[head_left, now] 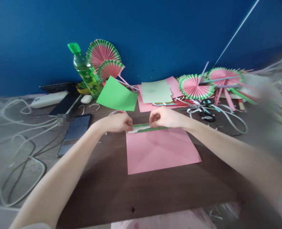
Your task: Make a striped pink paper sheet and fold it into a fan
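Pink paper (160, 151) lies flat on the brown table (107, 190), its green-and-white far edge pinched by the left hand (118, 123) and right hand (163, 117), with scissors (206, 109) and pleated paper fans (195, 86) beyond.

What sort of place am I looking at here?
Probably a home craft desk: a dark wooden table against a blue wall, with both hands pinching the far edge of a pink sheet, finished pleated paper fans and scissors among paper strips.
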Tool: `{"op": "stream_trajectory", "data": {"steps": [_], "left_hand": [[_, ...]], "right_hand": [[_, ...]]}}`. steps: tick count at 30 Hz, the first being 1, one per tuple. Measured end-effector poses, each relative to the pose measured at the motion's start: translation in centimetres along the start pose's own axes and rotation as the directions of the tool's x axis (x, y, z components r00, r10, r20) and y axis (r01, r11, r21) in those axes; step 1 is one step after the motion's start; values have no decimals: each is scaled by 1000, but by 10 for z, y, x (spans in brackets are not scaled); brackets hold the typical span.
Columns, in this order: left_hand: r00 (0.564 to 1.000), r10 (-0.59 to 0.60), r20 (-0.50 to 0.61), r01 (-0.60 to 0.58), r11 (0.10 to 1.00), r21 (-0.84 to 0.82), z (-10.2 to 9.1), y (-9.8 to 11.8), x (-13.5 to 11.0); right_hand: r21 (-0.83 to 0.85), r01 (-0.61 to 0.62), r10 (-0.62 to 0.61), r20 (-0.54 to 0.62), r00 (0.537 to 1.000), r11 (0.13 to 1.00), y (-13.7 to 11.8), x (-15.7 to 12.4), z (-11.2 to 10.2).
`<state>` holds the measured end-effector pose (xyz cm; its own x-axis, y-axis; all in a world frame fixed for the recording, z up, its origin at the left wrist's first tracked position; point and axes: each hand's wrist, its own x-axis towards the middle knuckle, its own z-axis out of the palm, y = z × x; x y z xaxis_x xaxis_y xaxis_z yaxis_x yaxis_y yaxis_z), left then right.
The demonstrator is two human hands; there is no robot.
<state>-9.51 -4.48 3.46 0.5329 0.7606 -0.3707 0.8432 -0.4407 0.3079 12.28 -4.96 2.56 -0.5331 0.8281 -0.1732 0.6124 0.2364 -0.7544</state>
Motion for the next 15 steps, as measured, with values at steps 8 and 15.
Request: {"op": "stream_trajectory", "data": {"steps": [8,15], "left_hand": [[1000,-12,5,12,999,44,1,2,0],[1000,-27,-4,27,998,50,1,4,-1]], "right_hand": [[-30,8,-8,-2,1000,1000,2,1,3],[-46,2,-2,-1,1000,999,1,1,2]]}}
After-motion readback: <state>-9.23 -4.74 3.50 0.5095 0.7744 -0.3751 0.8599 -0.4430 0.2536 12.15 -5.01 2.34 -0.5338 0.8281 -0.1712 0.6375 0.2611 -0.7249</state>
